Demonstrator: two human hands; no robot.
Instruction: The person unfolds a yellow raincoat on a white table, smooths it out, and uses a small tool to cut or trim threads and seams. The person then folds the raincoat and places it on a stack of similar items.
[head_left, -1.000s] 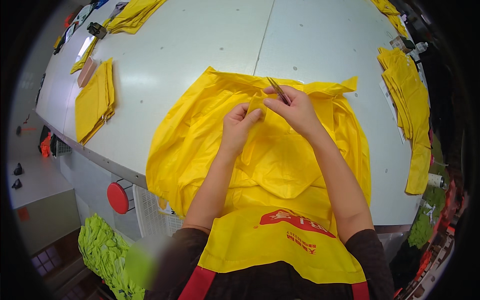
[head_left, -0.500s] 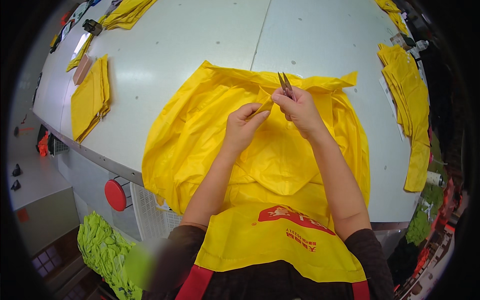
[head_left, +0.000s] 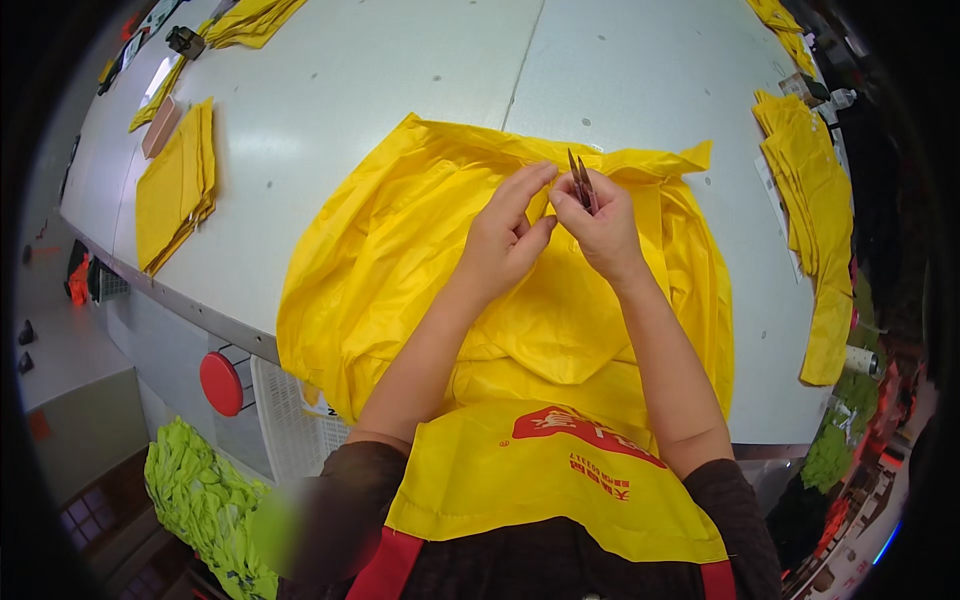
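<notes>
Left hand has opened — right hand grips snips above yellow cloth.

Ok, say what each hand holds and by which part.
The right hand grips small snips by the handle end. Whether the left hand holds anything can't be told.

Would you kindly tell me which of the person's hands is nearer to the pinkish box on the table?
Left. The left hand is over the yellow fabric, to the right of the pinkish box; the right hand, holding metal snips, is farther right.
</notes>
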